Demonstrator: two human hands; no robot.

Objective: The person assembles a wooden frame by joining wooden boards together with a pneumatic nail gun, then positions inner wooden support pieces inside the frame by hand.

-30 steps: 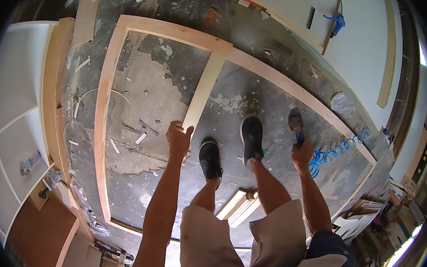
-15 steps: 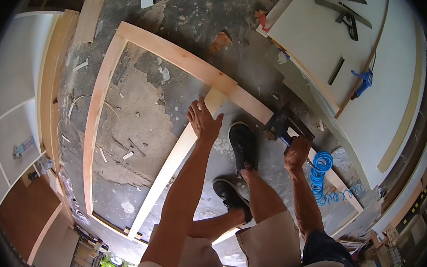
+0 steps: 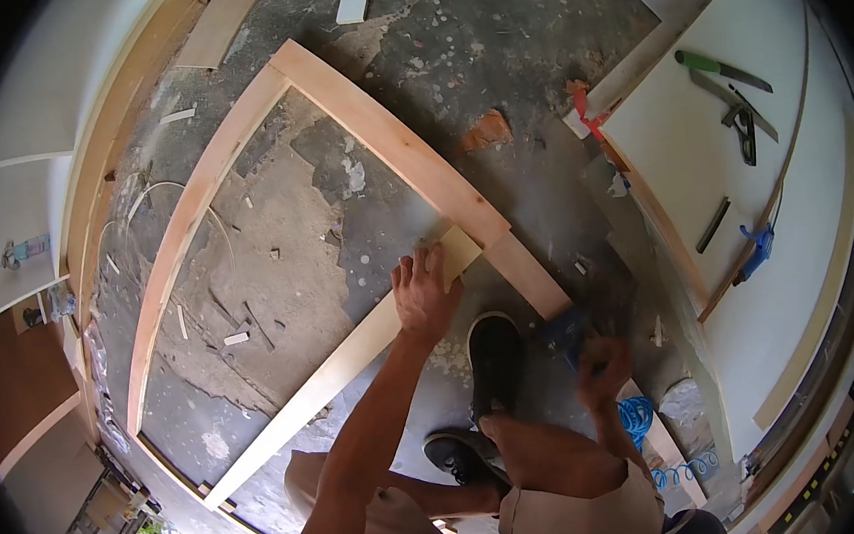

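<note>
My left hand [image 3: 426,292] is closed over the pale middle board [image 3: 330,375], close to where that board meets the frame's long top board [image 3: 387,135]. In my right hand [image 3: 601,369] is a dark blue and black nail gun [image 3: 568,334], smeared by motion, its nose near the end of the frame. A blue coiled air hose [image 3: 637,421] hangs below that hand. The wooden frame lies on the floor, its left board [image 3: 196,205] joined to the top board at a corner. My right forearm and hand partly hide the board on the right.
White panels [image 3: 679,157] on the right bear a green-handled saw [image 3: 723,71], a black square [image 3: 742,132] and a blue air blow gun [image 3: 755,251]. Wood offcuts [image 3: 237,338] litter the worn concrete floor. White cabinetry [image 3: 15,199] stands at left. My shoes [image 3: 494,357] are beside the middle board.
My left hand has moved toward the joint, its fingers now curled over the board. My right hand and the nail gun have shifted and blurred. The view has tilted.
</note>
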